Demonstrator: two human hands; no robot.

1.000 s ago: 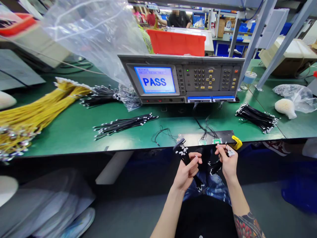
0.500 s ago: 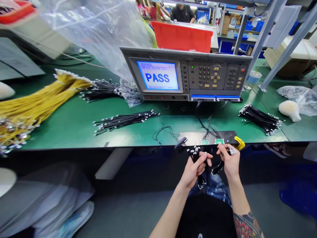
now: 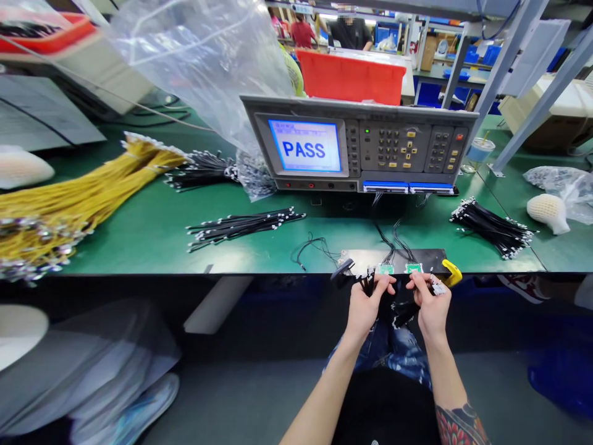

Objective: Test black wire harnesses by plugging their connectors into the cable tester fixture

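My left hand [image 3: 368,303] is closed around a bunch of black cables [image 3: 367,282] with white connectors, its fingertips just below the left green circuit board [image 3: 386,269]. Closed on another bunch of black cables [image 3: 404,314], my right hand [image 3: 432,303] is below the right green circuit board [image 3: 414,268]; white connectors [image 3: 437,285] stick out by its fingers. Both boards sit on a dark fixture plate [image 3: 430,254] at the table edge, wired to the tester [image 3: 361,145], whose screen reads PASS. Whether a single connector touches a board is hidden by my fingers.
Black cable bundles lie left [image 3: 245,225] and right [image 3: 493,227] on the green table [image 3: 259,256]. Yellow cables [image 3: 92,191] are piled far left. A black clamp [image 3: 343,268] and a yellow clamp handle [image 3: 453,272] flank the plate. Behind the tester stands a red bin [image 3: 349,75].
My left hand has risen toward the left circuit board, its fingers now drawn together. The right hand stays near the right board. The whole view has shifted slightly.
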